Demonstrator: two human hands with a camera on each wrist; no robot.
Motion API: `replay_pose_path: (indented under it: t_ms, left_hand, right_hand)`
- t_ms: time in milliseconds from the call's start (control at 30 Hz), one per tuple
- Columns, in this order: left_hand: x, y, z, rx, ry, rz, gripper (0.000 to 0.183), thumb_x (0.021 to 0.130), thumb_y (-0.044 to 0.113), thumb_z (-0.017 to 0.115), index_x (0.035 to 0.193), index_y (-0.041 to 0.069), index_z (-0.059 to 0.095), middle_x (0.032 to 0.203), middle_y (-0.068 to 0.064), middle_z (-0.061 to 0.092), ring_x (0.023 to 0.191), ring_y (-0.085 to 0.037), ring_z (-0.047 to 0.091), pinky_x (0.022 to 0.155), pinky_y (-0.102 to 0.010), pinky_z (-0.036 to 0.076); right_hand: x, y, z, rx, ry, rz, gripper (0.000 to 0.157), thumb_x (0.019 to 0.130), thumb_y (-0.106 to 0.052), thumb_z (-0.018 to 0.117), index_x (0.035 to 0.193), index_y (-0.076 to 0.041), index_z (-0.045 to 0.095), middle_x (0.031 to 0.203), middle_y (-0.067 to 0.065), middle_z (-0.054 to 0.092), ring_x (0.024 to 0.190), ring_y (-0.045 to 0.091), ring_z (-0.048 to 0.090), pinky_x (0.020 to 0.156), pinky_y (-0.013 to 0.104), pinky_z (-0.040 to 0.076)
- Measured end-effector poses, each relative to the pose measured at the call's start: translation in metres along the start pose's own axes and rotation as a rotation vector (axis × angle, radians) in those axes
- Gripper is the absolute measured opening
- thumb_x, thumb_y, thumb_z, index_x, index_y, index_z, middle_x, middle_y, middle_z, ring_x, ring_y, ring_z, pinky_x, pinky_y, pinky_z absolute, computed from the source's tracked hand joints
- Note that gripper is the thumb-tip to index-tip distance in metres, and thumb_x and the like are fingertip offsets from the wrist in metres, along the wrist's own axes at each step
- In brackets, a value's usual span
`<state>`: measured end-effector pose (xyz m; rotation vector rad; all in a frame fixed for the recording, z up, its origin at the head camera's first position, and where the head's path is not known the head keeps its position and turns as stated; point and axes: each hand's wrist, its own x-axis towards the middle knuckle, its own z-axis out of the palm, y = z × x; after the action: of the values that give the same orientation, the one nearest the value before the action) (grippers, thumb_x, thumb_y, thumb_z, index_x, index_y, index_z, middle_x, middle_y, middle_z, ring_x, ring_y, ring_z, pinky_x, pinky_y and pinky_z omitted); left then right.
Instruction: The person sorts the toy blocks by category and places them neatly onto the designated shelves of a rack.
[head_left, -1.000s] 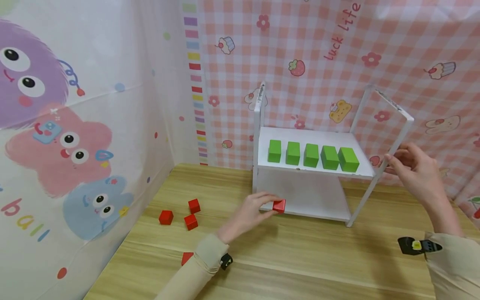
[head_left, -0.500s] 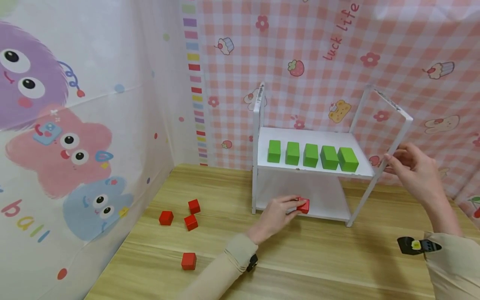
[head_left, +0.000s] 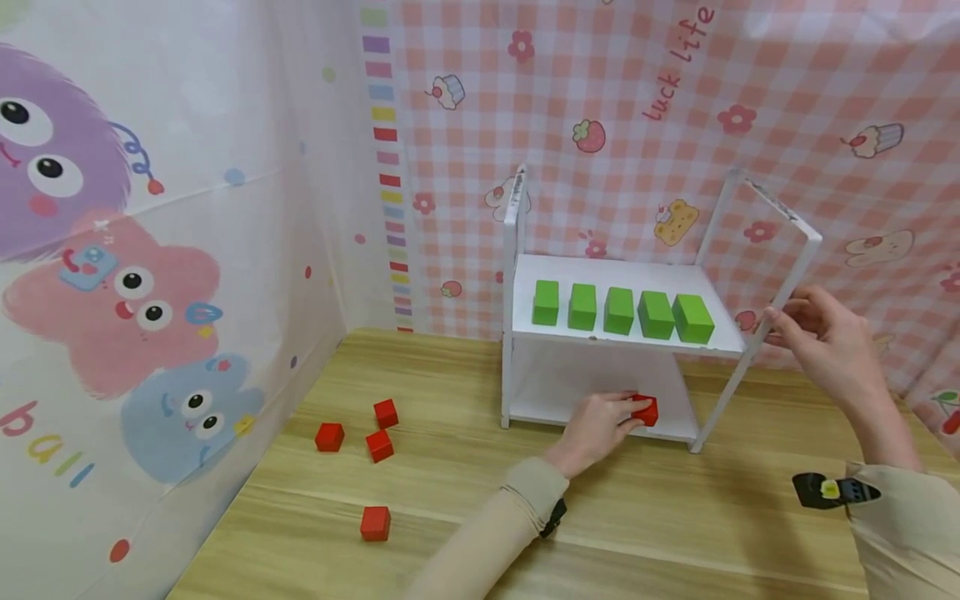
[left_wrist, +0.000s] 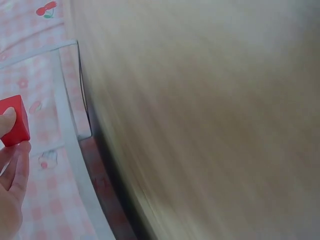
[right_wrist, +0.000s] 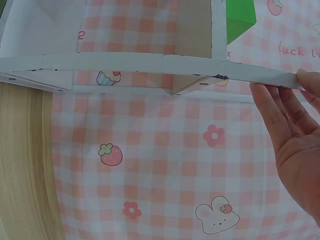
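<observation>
My left hand [head_left: 596, 427] pinches a red block [head_left: 648, 411] between thumb and fingers, over the right part of the lower board [head_left: 540, 404] of a white two-level rack [head_left: 600, 267]. Whether the block touches that board, I cannot tell. In the left wrist view, the thumb presses one face of the red block [left_wrist: 17, 120] and fingertips lie under it. My right hand [head_left: 836, 358] grips the rack's right front post [head_left: 731, 396], thumb on one side and fingers on the other, as the right wrist view also shows. Several green blocks [head_left: 619, 311] stand in a row on the upper board.
Several loose red blocks lie on the wooden table [head_left: 300, 533] at the left, one of them [head_left: 376, 523] nearer the front. A pink checked cloth [head_left: 465, 167] hangs behind the rack, and a white cartoon-printed sheet [head_left: 247, 83] closes off the left side.
My left hand has carried the red block rightward, from the lower board's left front to its right part. The right hand stays on the post.
</observation>
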<state>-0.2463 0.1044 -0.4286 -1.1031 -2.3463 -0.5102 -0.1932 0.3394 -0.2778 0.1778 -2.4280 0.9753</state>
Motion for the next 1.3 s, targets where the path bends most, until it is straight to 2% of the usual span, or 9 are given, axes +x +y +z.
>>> replay_pose_path:
  t_ms: [200,500,667,867,1133,1300]
  left_hand:
    - [0.011,0.012,0.016,-0.005,0.001,-0.039,0.030,0.084,0.029,0.065,0.113,0.021,0.066,0.115,-0.001,0.065,0.104,-0.008,0.062,0.089,-0.012,0.046]
    - [0.019,0.023,0.038,0.007,-0.004,-0.104,0.027,0.084,0.028,0.065,0.111,0.025,0.067,0.115,0.003,0.066,0.102,-0.005,0.062,0.085,-0.010,0.047]
    - [0.023,0.026,0.043,-0.006,-0.027,-0.156,0.027,0.084,0.028,0.065,0.111,0.026,0.067,0.116,0.005,0.065,0.101,-0.005,0.063,0.081,-0.009,0.048]
    - [0.023,0.028,0.044,-0.021,-0.092,-0.229,0.028,0.084,0.028,0.066,0.111,0.028,0.067,0.113,0.012,0.065,0.098,-0.003,0.062,0.077,-0.007,0.048]
    - [0.022,0.025,0.042,-0.014,-0.088,-0.200,0.030,0.084,0.026,0.066,0.115,0.025,0.065,0.118,0.006,0.063,0.102,-0.006,0.062,0.080,-0.010,0.049]
    - [0.019,0.019,0.035,-0.018,-0.017,-0.158,0.026,0.086,0.023,0.063,0.112,0.020,0.066,0.113,0.004,0.066,0.099,-0.005,0.063,0.080,-0.010,0.049]
  right_hand:
    - [0.000,-0.001,0.000,0.010,0.003,-0.007,0.021,0.092,-0.025,0.053,0.103,-0.007,0.050,0.079,-0.030,0.054,0.067,-0.018,0.056,0.057,0.004,0.047]
    - [0.000,-0.002,0.000,0.012,0.003,-0.008,0.020,0.092,-0.024,0.053,0.102,-0.007,0.051,0.078,-0.030,0.054,0.066,-0.017,0.056,0.056,0.004,0.047]
    - [0.000,-0.002,0.000,0.021,-0.005,0.002,0.020,0.092,-0.025,0.053,0.102,-0.008,0.051,0.079,-0.029,0.055,0.067,-0.016,0.057,0.057,0.005,0.047]
    - [0.001,0.000,-0.001,0.016,-0.009,0.007,0.020,0.092,-0.025,0.053,0.104,-0.009,0.051,0.080,-0.029,0.054,0.068,-0.017,0.056,0.057,0.005,0.047]
    - [0.001,-0.001,-0.001,0.009,-0.009,0.005,0.023,0.092,-0.025,0.053,0.106,-0.008,0.051,0.081,-0.030,0.054,0.068,-0.018,0.056,0.057,0.004,0.046]
    - [0.000,-0.001,-0.001,0.009,-0.008,0.003,0.023,0.092,-0.025,0.053,0.106,-0.007,0.051,0.081,-0.030,0.053,0.068,-0.018,0.055,0.057,0.003,0.046]
